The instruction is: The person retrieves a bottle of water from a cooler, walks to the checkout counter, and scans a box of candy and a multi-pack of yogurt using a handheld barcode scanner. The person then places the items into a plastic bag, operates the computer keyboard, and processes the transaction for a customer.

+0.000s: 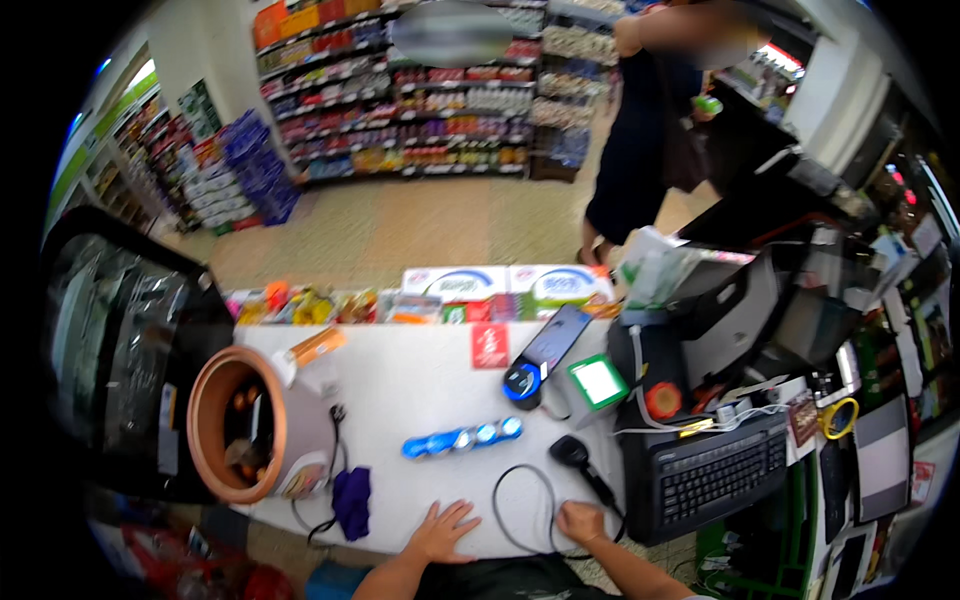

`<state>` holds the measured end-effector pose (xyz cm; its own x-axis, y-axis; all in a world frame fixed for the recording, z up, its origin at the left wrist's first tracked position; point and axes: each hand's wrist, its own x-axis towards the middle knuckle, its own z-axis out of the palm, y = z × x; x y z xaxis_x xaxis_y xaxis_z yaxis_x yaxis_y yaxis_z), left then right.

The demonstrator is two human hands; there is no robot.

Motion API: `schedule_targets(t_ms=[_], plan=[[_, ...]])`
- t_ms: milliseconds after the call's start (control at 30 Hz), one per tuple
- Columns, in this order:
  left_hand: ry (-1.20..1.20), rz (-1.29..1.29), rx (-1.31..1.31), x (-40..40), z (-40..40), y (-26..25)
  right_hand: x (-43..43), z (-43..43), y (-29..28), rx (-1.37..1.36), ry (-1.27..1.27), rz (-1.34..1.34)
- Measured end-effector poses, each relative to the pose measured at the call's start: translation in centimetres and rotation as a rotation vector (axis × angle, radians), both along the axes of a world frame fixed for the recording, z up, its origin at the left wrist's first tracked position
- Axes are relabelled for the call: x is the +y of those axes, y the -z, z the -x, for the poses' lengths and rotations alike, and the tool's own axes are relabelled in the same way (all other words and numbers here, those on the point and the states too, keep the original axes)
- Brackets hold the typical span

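My left hand (444, 531) lies flat on the white counter (405, 382) near its front edge, fingers spread, holding nothing. To its right, my right hand (581, 523) is curled into a fist on the counter, beside a looped black cable (496, 489). Just above that fist lies a black handheld barcode scanner (576, 456); I see no grip on it. A row of blue items with round shiny ends (463, 437) rests ahead of my left hand; their exact kind is too blurred to tell.
A rice-cooker-like copper-rimmed pot (196, 427) holding brown eggs and a purple cloth (352, 504) are left. Right are a black payment device (523, 381), a green-framed box (598, 381) and a keyboard (720, 459). A person in dark clothing (637, 142) stands beyond the counter, before stocked shelves (457, 105).
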<state>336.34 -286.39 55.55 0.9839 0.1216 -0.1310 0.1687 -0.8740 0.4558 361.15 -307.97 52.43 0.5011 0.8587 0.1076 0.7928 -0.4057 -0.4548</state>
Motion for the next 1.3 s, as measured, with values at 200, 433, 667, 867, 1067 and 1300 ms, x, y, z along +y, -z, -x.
schedule_targets(t_ms=[200,433,667,867,1067,1300], plan=[[-0.019,0.101,0.124,-0.2,0.4,-1.4,0.6,-0.4,-0.8,0.033,-0.038,-0.032],[-0.039,0.012,0.025,-0.9,0.5,0.6,0.5,-0.5,-1.4,0.067,-0.051,-0.095],[-0.033,-0.017,0.058,-0.8,0.8,0.7,0.4,-0.2,-1.0,0.038,-0.024,-0.082],[-0.047,-0.023,-0.023,-0.7,0.3,-0.5,0.7,-0.1,-1.3,0.011,-0.022,-0.126],[-0.062,-0.023,-0.087,-0.8,0.4,-0.8,0.8,-0.1,-1.2,0.054,-0.039,-0.008],[-0.053,-0.059,-0.075,-0.9,0.1,-0.7,0.6,-0.3,-1.1,-0.004,-0.046,-0.029]])
